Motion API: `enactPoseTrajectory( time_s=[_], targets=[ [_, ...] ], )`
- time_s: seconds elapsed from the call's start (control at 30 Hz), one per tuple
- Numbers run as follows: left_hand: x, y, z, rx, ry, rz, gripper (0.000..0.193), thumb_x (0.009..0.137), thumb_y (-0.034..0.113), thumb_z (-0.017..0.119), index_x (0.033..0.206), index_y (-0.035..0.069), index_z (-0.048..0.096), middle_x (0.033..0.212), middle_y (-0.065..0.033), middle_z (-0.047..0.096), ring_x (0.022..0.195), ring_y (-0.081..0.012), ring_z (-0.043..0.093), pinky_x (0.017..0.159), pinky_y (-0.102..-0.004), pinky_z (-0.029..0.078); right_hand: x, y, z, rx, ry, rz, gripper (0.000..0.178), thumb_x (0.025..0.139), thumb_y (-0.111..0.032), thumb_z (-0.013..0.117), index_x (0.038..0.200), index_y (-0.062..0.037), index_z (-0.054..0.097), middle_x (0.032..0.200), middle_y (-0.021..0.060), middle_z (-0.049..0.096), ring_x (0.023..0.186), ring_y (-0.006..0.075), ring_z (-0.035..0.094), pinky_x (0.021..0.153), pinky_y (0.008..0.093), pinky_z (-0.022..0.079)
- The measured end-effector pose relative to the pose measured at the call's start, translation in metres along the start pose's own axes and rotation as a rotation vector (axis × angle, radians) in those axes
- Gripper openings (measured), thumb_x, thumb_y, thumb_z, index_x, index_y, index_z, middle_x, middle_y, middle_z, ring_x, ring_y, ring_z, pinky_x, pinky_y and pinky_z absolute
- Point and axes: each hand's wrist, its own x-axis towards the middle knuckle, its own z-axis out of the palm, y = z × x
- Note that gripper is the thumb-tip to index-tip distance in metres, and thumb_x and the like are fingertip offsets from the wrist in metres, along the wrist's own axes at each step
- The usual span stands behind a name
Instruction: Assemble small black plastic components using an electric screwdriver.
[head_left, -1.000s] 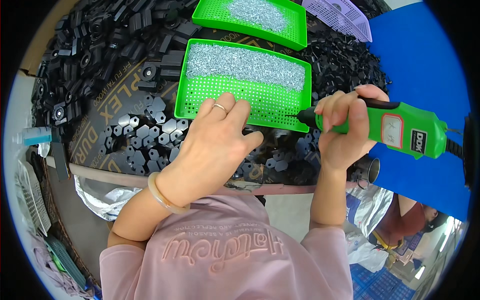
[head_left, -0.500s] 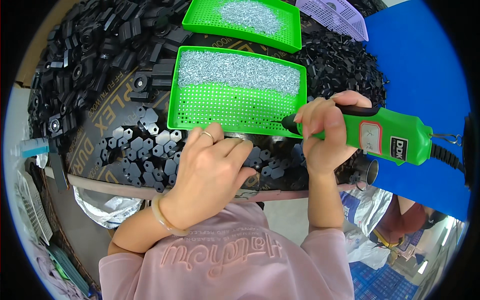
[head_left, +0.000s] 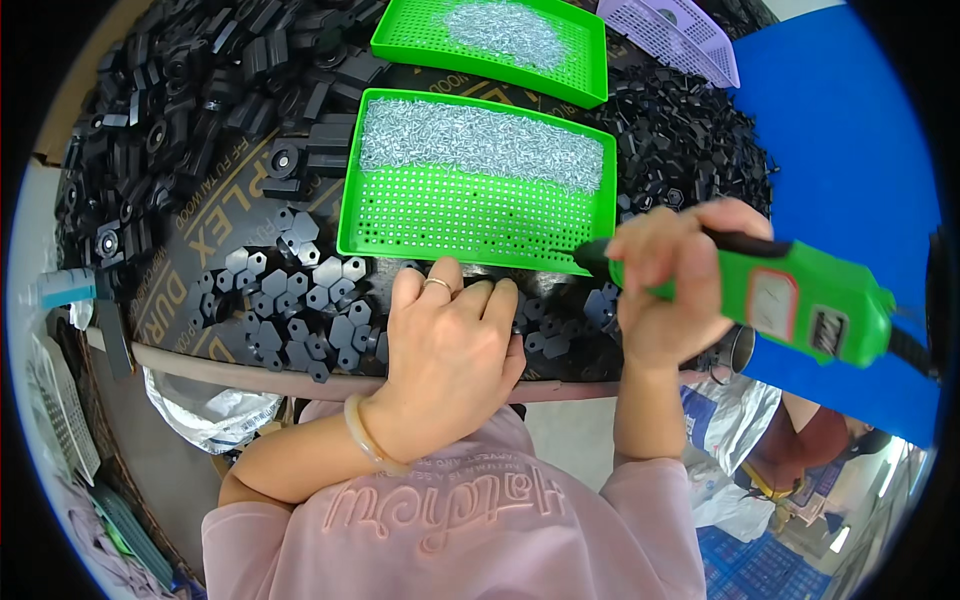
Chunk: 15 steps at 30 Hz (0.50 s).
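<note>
My left hand [head_left: 450, 350] lies palm down on the dark board, fingers together over small black hexagonal plastic parts [head_left: 300, 300] near the board's front edge; whatever is under the palm is hidden. My right hand [head_left: 670, 290] grips a green electric screwdriver [head_left: 790, 300], its black tip pointing left at the front right corner of a green perforated tray [head_left: 450, 215]. Small silver screws [head_left: 480, 145] fill the far half of that tray.
A second green tray [head_left: 500, 35] of screws and a lilac basket [head_left: 670, 35] stand behind. Larger black plastic pieces [head_left: 180, 110] are heaped at left and back right. A blue surface [head_left: 840, 130] is on the right. Bags lie below the board edge.
My left hand has slid back from the tray's front edge onto the black hexagonal parts. The right hand with the screwdriver stays at the tray's right corner.
</note>
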Motion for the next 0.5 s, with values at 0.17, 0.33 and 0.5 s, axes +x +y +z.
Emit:
enactPoseTrajectory(
  time_s=[0.17, 0.33, 0.5],
  targets=[
    [-0.001, 0.001, -0.007, -0.023, -0.022, -0.019, 0.043, 0.063, 0.017, 0.076, 0.103, 0.004, 0.067, 0.091, -0.0043, 0.068, 0.084, -0.0231, 0.052, 0.076, -0.0374, 0.035, -0.010, -0.054, 0.000, 0.077, -0.143, 0.093, 0.043, 0.090, -0.034, 0.066, 0.110, -0.0084, 0.037, 0.059, 0.0044, 0.052, 0.045, 0.0155, 0.049, 0.050, 0.0345, 0.047],
    [-0.001, 0.002, -0.005, -0.014, -0.032, -0.024, 0.043, 0.062, 0.017, 0.076, 0.103, 0.005, 0.067, 0.096, -0.0034, 0.068, 0.086, -0.0229, 0.051, 0.077, -0.0371, 0.035, -0.030, -0.060, 0.014, -0.011, -0.158, 0.017, 0.034, 0.092, -0.030, 0.065, 0.107, -0.0094, 0.043, 0.058, 0.0012, 0.048, 0.046, 0.0137, 0.046, 0.047, 0.0302, 0.042],
    [-0.001, 0.000, -0.004, -0.027, -0.030, -0.033, 0.041, 0.061, 0.016, 0.076, 0.100, 0.007, 0.067, 0.092, -0.0024, 0.068, 0.083, -0.0231, 0.051, 0.076, -0.0379, 0.035, -0.030, -0.051, 0.017, -0.102, -0.127, 0.095, 0.034, 0.093, -0.035, 0.061, 0.104, -0.0113, 0.039, 0.056, -0.0005, 0.045, 0.042, 0.0113, 0.043, 0.046, 0.0287, 0.041]
  ],
)
